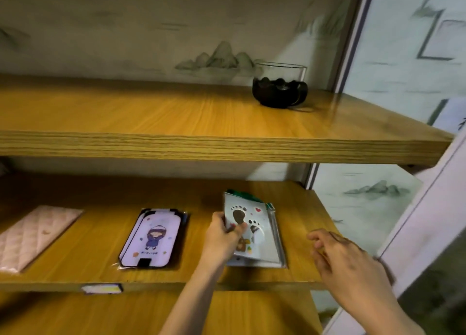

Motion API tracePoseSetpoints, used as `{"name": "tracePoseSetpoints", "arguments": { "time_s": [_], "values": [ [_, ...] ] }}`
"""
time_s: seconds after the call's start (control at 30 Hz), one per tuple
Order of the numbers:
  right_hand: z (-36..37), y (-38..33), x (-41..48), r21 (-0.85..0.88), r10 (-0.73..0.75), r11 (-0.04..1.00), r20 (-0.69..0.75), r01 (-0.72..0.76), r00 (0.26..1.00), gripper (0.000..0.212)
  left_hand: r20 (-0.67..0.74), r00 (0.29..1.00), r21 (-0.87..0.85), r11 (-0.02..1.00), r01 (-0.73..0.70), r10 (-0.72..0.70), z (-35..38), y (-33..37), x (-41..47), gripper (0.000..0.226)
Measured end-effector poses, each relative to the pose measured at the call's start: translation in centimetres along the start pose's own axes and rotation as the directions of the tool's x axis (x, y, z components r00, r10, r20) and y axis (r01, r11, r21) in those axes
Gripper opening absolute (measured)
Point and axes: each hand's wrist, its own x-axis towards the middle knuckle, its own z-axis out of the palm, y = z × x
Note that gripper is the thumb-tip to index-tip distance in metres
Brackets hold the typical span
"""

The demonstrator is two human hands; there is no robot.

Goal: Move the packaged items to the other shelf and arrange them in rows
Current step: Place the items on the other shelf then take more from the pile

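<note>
On the middle wooden shelf (pixel 88 246) lie three groups of packaged items. A stack of clear-wrapped packets with a footprint picture (pixel 254 221) sits at the right; my left hand (pixel 222 236) grips the top packet at its left edge, thumb on its face, tilting it up. My right hand (pixel 345 256) hovers open to the right of the stack, fingers spread, touching nothing. A packet with a cartoon figure in a blue coat (pixel 153 238) lies flat in the middle. A pink quilted packet (pixel 35 233) lies at the left.
The upper wooden shelf (pixel 176 117) holds a glass bowl with a dark base (pixel 280 87) at its back right. A white frame post (pixel 353 31) and a wall panel (pixel 428 221) bound the right side. A small label (pixel 102 288) sits on the middle shelf's front edge. A lower shelf (pixel 75 314) shows below.
</note>
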Motion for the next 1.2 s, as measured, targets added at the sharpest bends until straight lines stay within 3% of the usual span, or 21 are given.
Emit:
{"name": "tracePoseSetpoints", "arguments": {
  "time_s": [0.13,0.23,0.33,0.43,0.57,0.8,1.03,1.2],
  "values": [
    [-0.1,-0.1,0.0,0.022,-0.031,0.999,0.019,0.030,0.999,0.029,-0.003,0.999,0.092,0.995,0.037,-0.036,0.5,-0.2,0.2,0.036],
    [0.2,-0.9,0.5,0.027,-0.079,0.997,0.017,0.078,0.997,0.028,-0.012,0.999,0.290,0.956,-0.045,0.051,-0.1,0.3,-0.3,0.051],
    [0.5,-2.4,1.2,0.044,-0.152,0.988,0.036,0.151,0.988,0.030,-0.020,0.980,0.590,0.794,-0.149,0.199,-1.9,0.8,-1.4,0.058],
    [0.9,-4.5,2.1,0.065,-0.245,0.968,0.071,0.241,0.967,0.035,-0.021,0.935,0.773,0.599,-0.209,0.354,-5.3,1.0,-2.8,0.049],
    [1.8,-8.6,3.2,0.124,-0.374,0.925,0.131,0.359,0.918,0.034,-0.086,0.890,0.934,0.347,-0.084,0.448,-10.9,1.6,-5.3,0.043],
    [3.9,-18.1,3.4,0.181,-0.618,0.785,0.159,0.592,0.770,0.042,-0.267,0.811,0.962,0.194,0.192,0.520,-20.9,1.6,-11.4,0.041],
    [5.2,-28.7,1.0,0.262,-0.784,0.619,0.148,0.740,0.603,0.038,-0.432,0.756,0.902,0.220,0.372,0.491,-29.7,1.3,-17.1,0.037],
    [6.4,-37.0,-2.6,0.313,-0.828,0.555,0.115,0.771,0.549,0.037,-0.487,0.724,0.872,0.230,0.432,0.488,-37.2,0.3,-21.0,0.036]
  ]
}}
